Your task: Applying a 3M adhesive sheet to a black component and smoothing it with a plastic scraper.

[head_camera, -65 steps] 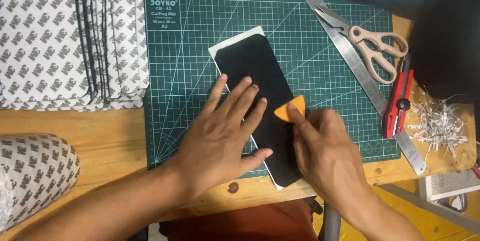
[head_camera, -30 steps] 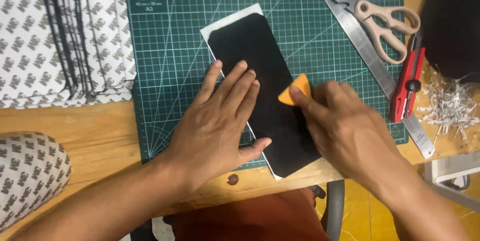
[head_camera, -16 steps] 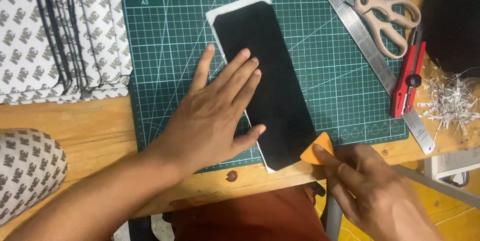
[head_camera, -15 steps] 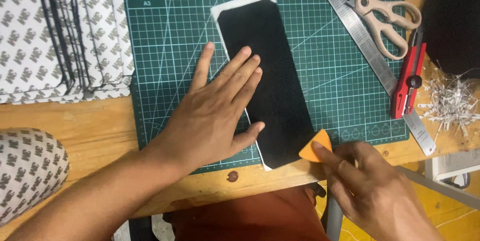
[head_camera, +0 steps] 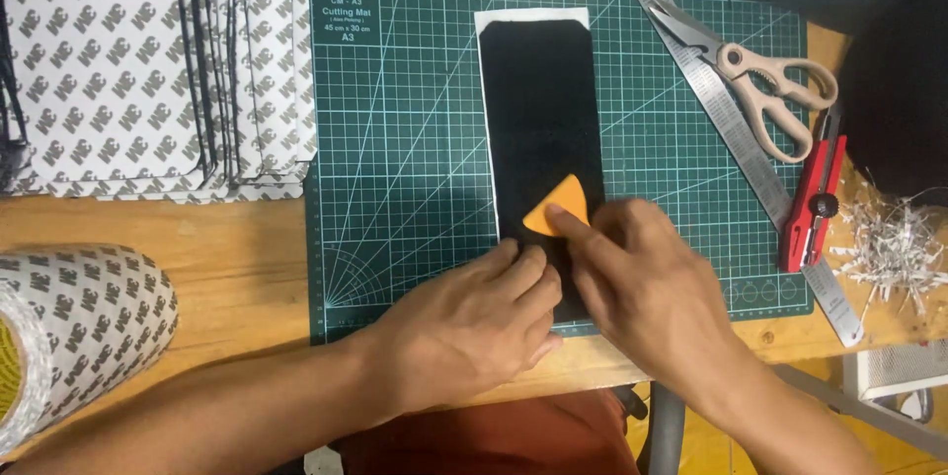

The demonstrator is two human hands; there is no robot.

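A long black sheet (head_camera: 541,110) on white backing lies upright along the green cutting mat (head_camera: 405,169). My left hand (head_camera: 474,322) presses flat on the sheet's near end, fingers together. My right hand (head_camera: 647,287) holds a small orange triangular scraper (head_camera: 559,206) against the lower part of the black sheet. The near end of the sheet is hidden under both hands.
Stacks of patterned white sheets (head_camera: 148,60) lie at the left. A patterned tape roll (head_camera: 74,322) sits at the near left. A steel ruler (head_camera: 736,124), scissors (head_camera: 775,90), a red utility knife (head_camera: 815,203) and white paper shreds (head_camera: 894,243) lie at the right.
The black sheet has turned from slanted to straight on the mat. My right hand with the scraper came back from the mat's near edge onto the sheet. My left hand slid to the sheet's near end.
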